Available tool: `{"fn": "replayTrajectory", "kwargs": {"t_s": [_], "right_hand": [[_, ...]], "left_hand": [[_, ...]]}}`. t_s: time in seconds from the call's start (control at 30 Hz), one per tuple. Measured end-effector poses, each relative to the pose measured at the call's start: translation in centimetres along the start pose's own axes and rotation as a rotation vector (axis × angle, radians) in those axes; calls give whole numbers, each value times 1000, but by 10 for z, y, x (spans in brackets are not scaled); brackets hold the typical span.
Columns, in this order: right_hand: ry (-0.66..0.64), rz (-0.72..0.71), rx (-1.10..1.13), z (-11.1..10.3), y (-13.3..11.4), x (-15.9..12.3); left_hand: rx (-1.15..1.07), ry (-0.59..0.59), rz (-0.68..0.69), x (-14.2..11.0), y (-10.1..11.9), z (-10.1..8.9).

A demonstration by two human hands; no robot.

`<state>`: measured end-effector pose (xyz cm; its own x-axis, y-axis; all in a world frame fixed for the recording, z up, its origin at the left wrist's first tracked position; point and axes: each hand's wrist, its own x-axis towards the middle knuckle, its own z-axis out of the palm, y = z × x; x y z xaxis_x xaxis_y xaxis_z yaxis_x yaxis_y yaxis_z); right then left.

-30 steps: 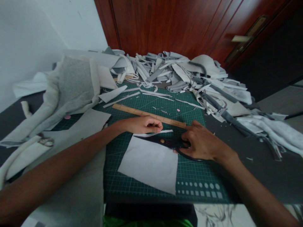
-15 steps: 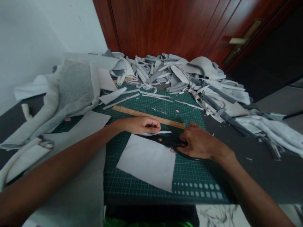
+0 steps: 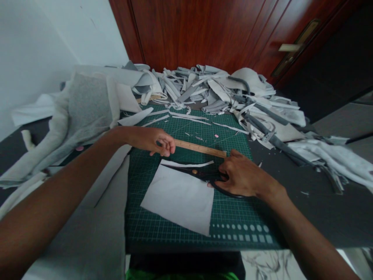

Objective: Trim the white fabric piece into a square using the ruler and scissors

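My right hand (image 3: 243, 175) grips the handles of black scissors (image 3: 194, 171), whose blades point left along the top edge of a white fabric piece (image 3: 179, 198). A narrow white strip (image 3: 186, 165) lies just beyond the blades. My left hand (image 3: 159, 143) hovers over the left part of a wooden ruler (image 3: 201, 148), fingers loosely curled and apart, with nothing seen in them. Its forearm passes above a larger pale cloth (image 3: 101, 225) on the left. Beneath the fabric piece and ruler is a green cutting mat (image 3: 233, 210).
A heap of grey and white fabric scraps (image 3: 186, 87) runs along the back and right of the dark table (image 3: 314, 217). Thick felt-like cloth (image 3: 89, 101) is piled at the left. Thin cut strips (image 3: 189, 119) lie on the mat's far part. Behind stands a wooden door (image 3: 204, 31).
My left hand has moved left and away from the narrow strip, and its fingers have loosened. The strip now shows fully. My right hand and the scissors have hardly moved.
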<state>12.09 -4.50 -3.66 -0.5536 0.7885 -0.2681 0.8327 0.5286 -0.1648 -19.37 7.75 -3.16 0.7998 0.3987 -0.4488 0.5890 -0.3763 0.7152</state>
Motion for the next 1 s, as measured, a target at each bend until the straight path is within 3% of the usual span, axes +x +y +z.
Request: {"fn": "replayTrajectory", "kwargs": {"t_s": [0.33, 0.57, 0.83, 1.0], "right_hand": [[23, -6, -6, 3, 0, -1], [29, -17, -5, 4, 2, -2], [53, -21, 3, 7, 2, -2], [61, -36, -12, 8, 3, -2]], "left_hand": [[-49, -51, -75, -3, 5, 3], [-30, -95, -28, 0, 3, 6], [-20, -116, -73, -2, 5, 5], [14, -101, -14, -3, 8, 7]]}}
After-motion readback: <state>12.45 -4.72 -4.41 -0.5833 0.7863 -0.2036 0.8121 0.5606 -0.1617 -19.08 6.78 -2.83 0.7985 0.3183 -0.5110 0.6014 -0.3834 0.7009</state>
